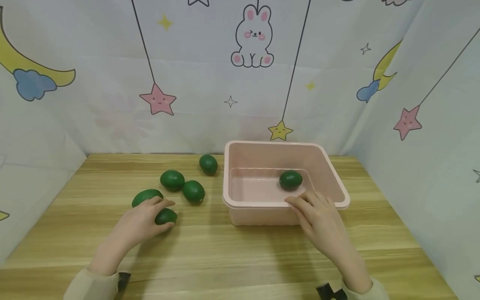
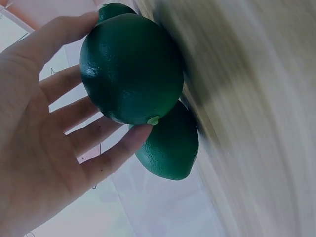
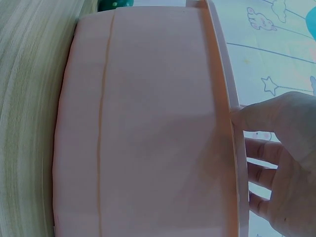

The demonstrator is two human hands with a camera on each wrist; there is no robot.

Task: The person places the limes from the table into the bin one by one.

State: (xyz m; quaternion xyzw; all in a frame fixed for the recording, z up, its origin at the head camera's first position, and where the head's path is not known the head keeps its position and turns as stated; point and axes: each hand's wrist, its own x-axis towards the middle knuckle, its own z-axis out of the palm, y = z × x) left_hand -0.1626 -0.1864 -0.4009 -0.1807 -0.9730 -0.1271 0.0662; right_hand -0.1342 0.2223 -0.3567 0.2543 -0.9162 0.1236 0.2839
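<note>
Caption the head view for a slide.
Left hand around a green fruit, right hand on the rim of a pink tub, another fruit inside.

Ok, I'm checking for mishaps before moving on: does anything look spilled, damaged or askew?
Nothing stands out: the pink bin sits upright on the table, and the green fruits show no visible damage.

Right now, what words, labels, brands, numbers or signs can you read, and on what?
None: the green limes, pink plastic bin and wood-grain tabletop show no lettering.
The backdrop shows only drawings, such as a bunny.
Any marking on the black right-wrist piece is too small to read.
</note>
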